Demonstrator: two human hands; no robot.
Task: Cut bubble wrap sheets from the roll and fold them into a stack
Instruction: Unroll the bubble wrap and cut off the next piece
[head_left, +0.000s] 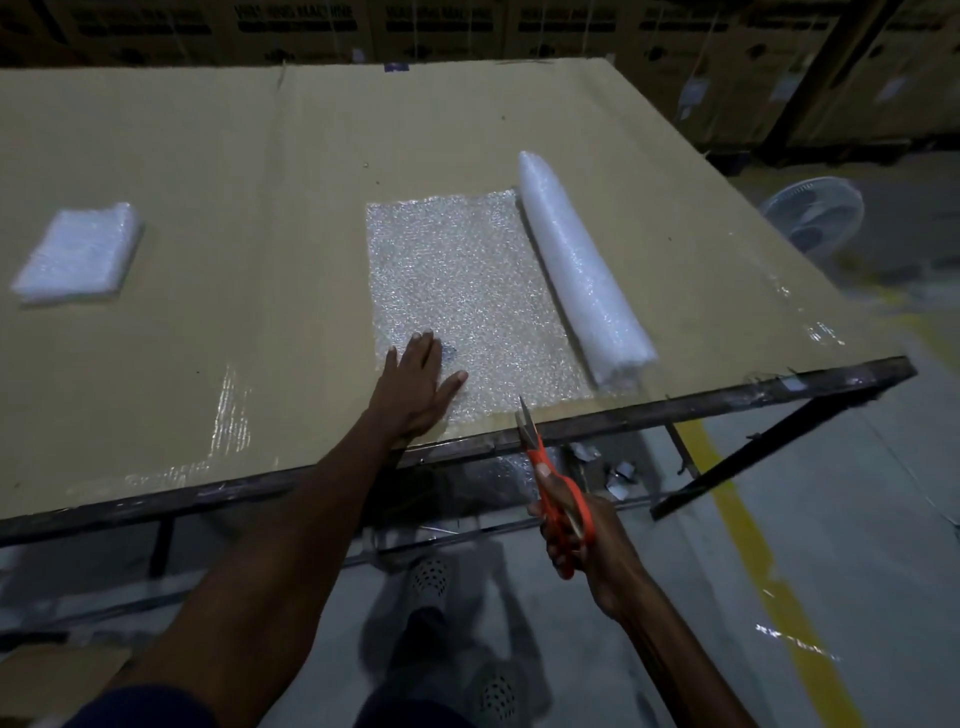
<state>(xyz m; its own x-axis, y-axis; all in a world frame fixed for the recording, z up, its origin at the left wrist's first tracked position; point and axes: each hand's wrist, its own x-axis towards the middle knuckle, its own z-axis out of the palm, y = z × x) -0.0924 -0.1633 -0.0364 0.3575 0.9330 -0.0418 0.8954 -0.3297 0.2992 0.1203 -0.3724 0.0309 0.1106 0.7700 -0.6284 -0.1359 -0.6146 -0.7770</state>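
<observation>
Bubble wrap sheet (467, 291) lies unrolled flat on the desk (260, 208), reaching its near edge. Nearest you, off that edge, your right hand (576, 530) grips the orange scissors (550, 483), fingers curled round the handles, blades slightly parted and pointing at the sheet's near edge. Your left hand (415, 384) presses flat on the sheet's near left corner, fingers straight. The roll (576, 270) lies along the sheet's right side. Well to the sheet's left sits the folded stack (78, 254).

Stack (78, 257) left; roll (582, 270) right of sheet (467, 291).
</observation>
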